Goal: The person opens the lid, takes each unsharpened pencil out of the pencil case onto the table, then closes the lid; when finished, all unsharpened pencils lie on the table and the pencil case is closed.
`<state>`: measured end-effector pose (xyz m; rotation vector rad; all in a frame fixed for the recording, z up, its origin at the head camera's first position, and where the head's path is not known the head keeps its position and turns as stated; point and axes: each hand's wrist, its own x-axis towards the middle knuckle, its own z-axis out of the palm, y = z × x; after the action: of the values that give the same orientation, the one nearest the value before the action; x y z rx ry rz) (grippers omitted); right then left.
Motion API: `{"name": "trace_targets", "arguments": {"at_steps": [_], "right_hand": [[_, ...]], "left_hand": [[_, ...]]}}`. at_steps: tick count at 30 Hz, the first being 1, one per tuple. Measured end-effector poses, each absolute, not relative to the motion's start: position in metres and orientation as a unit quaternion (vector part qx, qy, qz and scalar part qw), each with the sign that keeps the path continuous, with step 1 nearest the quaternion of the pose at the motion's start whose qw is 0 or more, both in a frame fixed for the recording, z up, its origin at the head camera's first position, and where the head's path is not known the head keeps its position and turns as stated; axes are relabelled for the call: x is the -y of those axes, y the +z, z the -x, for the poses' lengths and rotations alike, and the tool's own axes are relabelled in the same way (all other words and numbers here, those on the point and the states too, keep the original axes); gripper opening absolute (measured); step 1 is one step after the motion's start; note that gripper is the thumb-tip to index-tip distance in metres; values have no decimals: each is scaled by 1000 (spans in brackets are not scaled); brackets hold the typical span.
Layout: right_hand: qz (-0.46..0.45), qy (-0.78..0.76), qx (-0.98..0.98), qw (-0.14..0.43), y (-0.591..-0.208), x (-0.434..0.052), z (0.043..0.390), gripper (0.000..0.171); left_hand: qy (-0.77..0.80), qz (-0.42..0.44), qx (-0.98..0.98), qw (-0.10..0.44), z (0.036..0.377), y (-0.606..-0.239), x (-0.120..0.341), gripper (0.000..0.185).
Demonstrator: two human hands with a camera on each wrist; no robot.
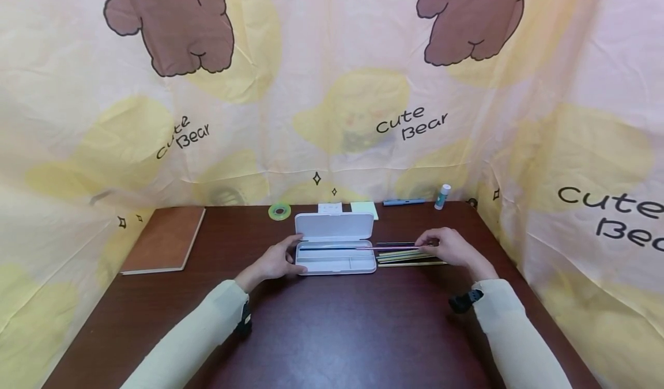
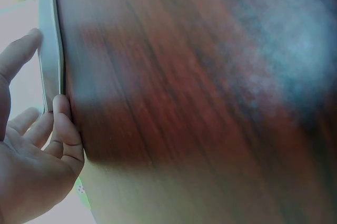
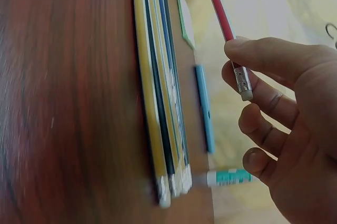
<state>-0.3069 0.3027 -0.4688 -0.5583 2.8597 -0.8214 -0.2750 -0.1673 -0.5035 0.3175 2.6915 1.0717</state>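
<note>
A white pencil case (image 1: 337,265) lies with its lid (image 1: 334,226) raised at the back. My left hand (image 1: 273,260) grips its left end, thumb at the front corner and fingers farther back. My right hand (image 1: 447,247) pinches a red pencil (image 3: 218,8) near its eraser end between thumb and index finger. Its other end reaches left over the case's right edge. In the back compartment lies a dark pencil (image 1: 327,249). Below the right hand, several yellow and dark pencils (image 3: 152,97) lie side by side on the table.
Along the table's back edge are a green tape roll (image 1: 279,211), a white card (image 1: 329,207), pale green sticky notes (image 1: 365,208), a blue pen (image 1: 403,202) and a glue stick (image 1: 442,197). A brown notebook (image 1: 165,239) lies at left. A printed curtain (image 1: 332,147) surrounds the table.
</note>
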Motion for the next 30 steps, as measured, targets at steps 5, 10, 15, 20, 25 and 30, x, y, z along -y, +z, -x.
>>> {"name": "trace_targets", "arguments": {"at_steps": [5,10,15,20,25,30], "right_hand": [[173,-272,-945,57,-471,-320,303,12],[163,-275,-946,56,-477,-338,300,10],[165,-270,-947,62,-484,-353,297,9],[168,-260,-947,81,-493,-357,295,7],[161,-260,-947,95,-498,-357,296,6],[155,-252,-950,97,-501,-357,297,6]], "left_hand": [[364,-109,-918,113,275,-503,167,93],[360,-102,-921,114,276,-504,167,94],[358,-100,-921,115,276,-504,167,94],[358,-103,-921,115,274,-504,166,94],[362,-99,-920,117,275,-504,166,94],[362,-101,-919,116,276,-503,165,94]]}}
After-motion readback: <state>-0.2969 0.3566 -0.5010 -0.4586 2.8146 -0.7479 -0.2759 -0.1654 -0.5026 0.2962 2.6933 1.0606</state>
